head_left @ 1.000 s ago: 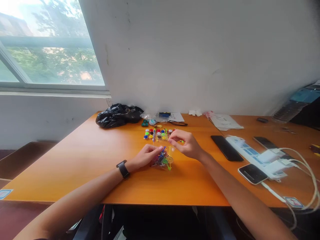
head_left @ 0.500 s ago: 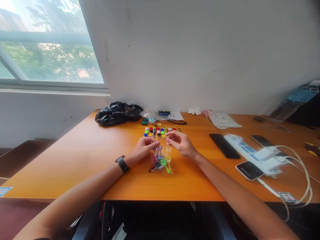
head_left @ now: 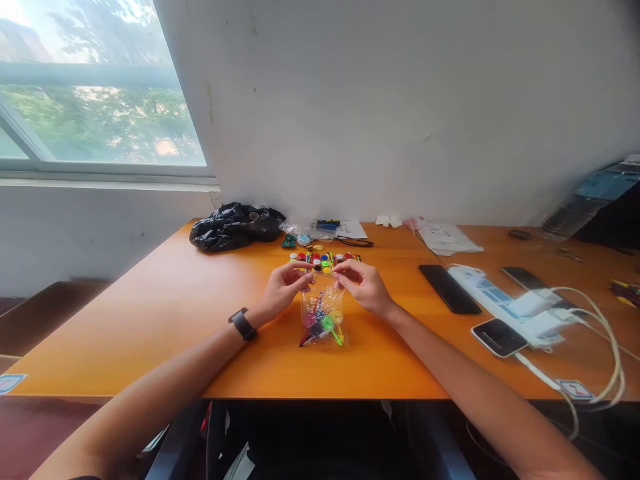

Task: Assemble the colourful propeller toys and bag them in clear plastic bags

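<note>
1. The left hand (head_left: pixel 286 287) pinches one top corner of a clear bag (head_left: pixel 323 317).
2. The right hand (head_left: pixel 366 287) pinches the other.
3. The clear bag spreads between them, above or on the worktop (head_left: pixel 240 377); I cannot tell which. Colourful pieces (head_left: pixel 327 323) sit low inside.
4. Round caps (head_left: pixel 326 264) lie just beyond.

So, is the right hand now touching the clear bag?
Touching: the head view shows the right hand pinching the top of the clear bag between thumb and fingers.
</note>
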The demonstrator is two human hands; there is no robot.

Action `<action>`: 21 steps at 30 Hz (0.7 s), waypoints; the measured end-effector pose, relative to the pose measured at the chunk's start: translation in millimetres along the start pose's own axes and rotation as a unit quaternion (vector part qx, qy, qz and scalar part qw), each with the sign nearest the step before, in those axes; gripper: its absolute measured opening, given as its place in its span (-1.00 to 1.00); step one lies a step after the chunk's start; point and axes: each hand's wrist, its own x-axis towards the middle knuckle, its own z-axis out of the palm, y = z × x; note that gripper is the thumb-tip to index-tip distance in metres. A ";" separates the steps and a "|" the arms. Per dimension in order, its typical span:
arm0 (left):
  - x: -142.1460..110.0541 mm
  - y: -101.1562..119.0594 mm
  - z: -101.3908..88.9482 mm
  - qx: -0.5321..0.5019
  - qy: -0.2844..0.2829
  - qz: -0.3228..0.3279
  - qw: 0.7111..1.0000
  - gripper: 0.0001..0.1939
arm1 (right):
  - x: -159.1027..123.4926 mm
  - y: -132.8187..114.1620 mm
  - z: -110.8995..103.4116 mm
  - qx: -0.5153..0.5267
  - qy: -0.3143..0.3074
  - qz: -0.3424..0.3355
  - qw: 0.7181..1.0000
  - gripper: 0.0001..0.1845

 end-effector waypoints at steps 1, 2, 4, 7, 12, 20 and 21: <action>0.2 0.0 0.1 0.002 0.002 -0.001 1.000 -0.56 | 0.1 -0.7 -0.8 -0.008 0.004 -0.001 1.000 -0.78; 0.3 0.2 0.3 0.004 0.004 -0.002 1.000 -0.57 | 0.3 -1.4 -1.8 -0.019 0.004 -0.008 1.000 -0.79; 0.6 0.8 0.3 0.008 0.008 -0.009 1.000 -0.57 | 0.8 -1.9 -4.3 -0.034 -0.014 -0.032 0.999 -0.81; 1.1 2.3 -0.3 0.015 0.013 -0.022 1.000 -0.54 | 1.7 -0.3 -6.8 -0.019 -0.051 -0.068 0.996 -0.79; 1.6 4.2 -0.9 0.035 0.027 -0.025 0.999 -0.47 | 2.5 2.5 -5.1 0.009 -0.044 -0.075 0.996 -0.83; 3.0 -0.8 -2.3 0.000 -0.015 0.007 1.000 -0.48 | 2.9 -0.5 -1.1 0.072 -0.005 0.040 0.997 -0.63; 2.9 -1.7 -2.6 -0.003 -0.018 0.007 1.000 -0.49 | 3.0 -0.6 -1.1 0.079 -0.007 0.044 0.996 -0.63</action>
